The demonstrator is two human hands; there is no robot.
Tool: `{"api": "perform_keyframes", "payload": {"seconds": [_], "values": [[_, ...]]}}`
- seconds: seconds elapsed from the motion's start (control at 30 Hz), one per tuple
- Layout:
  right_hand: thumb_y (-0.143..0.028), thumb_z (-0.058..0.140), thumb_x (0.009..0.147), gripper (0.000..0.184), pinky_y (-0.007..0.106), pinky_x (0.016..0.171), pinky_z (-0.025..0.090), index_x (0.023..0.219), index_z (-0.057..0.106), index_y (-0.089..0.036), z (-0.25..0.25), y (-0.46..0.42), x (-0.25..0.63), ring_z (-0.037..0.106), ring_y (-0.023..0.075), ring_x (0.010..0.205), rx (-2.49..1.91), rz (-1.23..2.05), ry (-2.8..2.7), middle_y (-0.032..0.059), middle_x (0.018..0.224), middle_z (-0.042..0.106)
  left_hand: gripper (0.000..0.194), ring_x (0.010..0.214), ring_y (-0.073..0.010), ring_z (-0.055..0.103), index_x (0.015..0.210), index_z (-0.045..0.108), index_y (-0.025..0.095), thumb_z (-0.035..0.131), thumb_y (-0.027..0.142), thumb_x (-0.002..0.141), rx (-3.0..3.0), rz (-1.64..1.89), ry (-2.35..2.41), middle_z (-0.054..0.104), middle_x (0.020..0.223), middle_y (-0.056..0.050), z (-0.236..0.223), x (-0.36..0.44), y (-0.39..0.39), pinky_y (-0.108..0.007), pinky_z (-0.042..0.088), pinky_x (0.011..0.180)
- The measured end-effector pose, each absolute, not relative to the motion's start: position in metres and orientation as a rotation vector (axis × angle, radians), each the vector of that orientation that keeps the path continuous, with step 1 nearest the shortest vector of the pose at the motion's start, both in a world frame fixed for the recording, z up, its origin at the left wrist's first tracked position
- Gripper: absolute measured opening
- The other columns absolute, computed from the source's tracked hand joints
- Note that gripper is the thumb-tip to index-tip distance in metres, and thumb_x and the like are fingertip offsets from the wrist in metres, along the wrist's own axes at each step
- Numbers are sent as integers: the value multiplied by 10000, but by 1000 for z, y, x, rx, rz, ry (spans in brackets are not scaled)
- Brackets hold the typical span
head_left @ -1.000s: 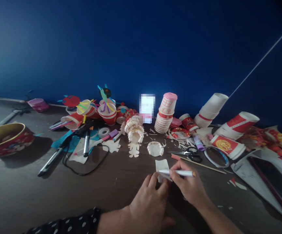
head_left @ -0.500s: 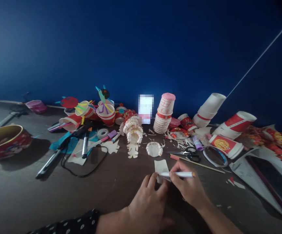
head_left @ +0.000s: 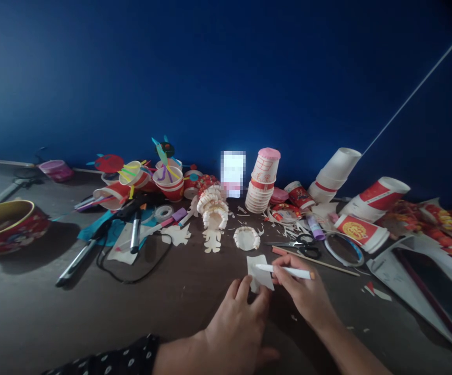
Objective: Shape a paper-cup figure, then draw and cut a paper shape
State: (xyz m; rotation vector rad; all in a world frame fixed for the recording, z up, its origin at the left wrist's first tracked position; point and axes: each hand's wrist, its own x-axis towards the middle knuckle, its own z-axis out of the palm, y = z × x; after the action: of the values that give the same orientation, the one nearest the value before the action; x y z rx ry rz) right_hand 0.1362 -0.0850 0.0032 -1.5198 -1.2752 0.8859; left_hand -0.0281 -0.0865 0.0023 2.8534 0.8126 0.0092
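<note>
A small piece of white paper [head_left: 257, 268] lies on the dark table in front of me. My left hand [head_left: 238, 317] rests on its lower left edge, fingers apart and pressing it flat. Between the fingers of my right hand [head_left: 302, 289] is a white marker [head_left: 294, 272] with an orange end. Its tip points left over the upper part of the paper; whether it touches cannot be made out. Just beyond lies a round paper piece with a rolled rim [head_left: 247, 238], and left of that a paper figure cutout [head_left: 212, 241].
Black-handled scissors [head_left: 307, 246] and a thin stick [head_left: 319, 262] lie right of the paper. Behind stand stacked paper cups [head_left: 263, 179]. A phone [head_left: 440, 297] is at the right, a red bowl [head_left: 10, 226] at the left. Paper scraps [head_left: 288, 229] are strewn about.
My right hand has shifted the marker slightly, its tip now higher on the paper. The left hand stays in nearly the same place on the paper.
</note>
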Motion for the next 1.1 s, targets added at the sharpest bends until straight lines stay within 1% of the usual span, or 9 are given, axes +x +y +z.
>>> {"api": "perform_keyframes", "payload": {"seconds": [0.1,0.17,0.27,0.43,0.5,0.7,0.87,1.0,1.1], "values": [[-354,509,748,195,270,614,488,705,571,-174,-3,-83,139,600,157,603,-1581,811,-1392,73,819,648,652,1149,-348,261,1169,479,114,293,593,767,2871,-3,801,381,1255,-109,5,-29,-86,-447,246,941],[-357,490,762,194,261,613,483,729,564,-181,-5,-82,140,605,158,612,-1588,800,-1415,63,803,649,640,1147,-351,262,1141,507,116,290,590,770,2883,-18,795,376,1260,-107,6,-29,-86,-447,245,941],[-359,479,770,195,251,596,476,738,558,-183,-7,-83,140,599,151,593,-1593,791,-1435,57,799,646,635,1145,-344,265,1144,505,118,292,587,772,2889,2,792,381,1255,-109,5,-29,-87,-449,251,934],[-357,470,777,196,245,597,461,732,551,-184,-5,-84,139,587,156,589,-1588,750,-1485,23,662,617,630,1146,-341,264,1136,516,133,306,595,763,2894,41,797,399,1240,-107,2,-29,-86,-452,245,931],[-355,470,777,195,243,599,454,721,550,-186,-4,-84,139,580,155,584,-1589,720,-1512,17,641,612,637,1141,-341,271,1139,514,126,294,595,766,2906,41,795,404,1238,-107,2,-29,-86,-448,250,928],[-360,466,771,211,249,603,455,708,569,-187,-1,-83,138,599,172,624,-1614,663,-1538,49,745,652,633,1138,-346,272,1106,540,126,280,595,770,2938,40,789,402,1242,-100,2,-28,-87,-445,258,921],[-341,481,757,203,266,689,445,671,579,-186,0,-84,137,594,218,851,-1656,562,-1569,83,935,644,636,1138,-348,273,1127,522,118,286,590,772,2917,34,798,387,1254,-112,1,-28,-87,-457,257,920],[-339,478,758,199,262,656,450,676,571,-183,2,-84,136,603,210,810,-1668,572,-1557,89,1021,617,638,1145,-345,270,1139,513,127,308,598,761,2887,46,807,393,1250,-113,2,-28,-87,-457,255,924],[-334,475,759,194,263,634,452,673,565,-185,2,-85,135,606,197,748,-1674,587,-1542,91,980,632,636,1148,-343,276,1157,495,128,327,593,758,2865,30,805,393,1253,-114,5,-28,-86,-457,251,928]]}}
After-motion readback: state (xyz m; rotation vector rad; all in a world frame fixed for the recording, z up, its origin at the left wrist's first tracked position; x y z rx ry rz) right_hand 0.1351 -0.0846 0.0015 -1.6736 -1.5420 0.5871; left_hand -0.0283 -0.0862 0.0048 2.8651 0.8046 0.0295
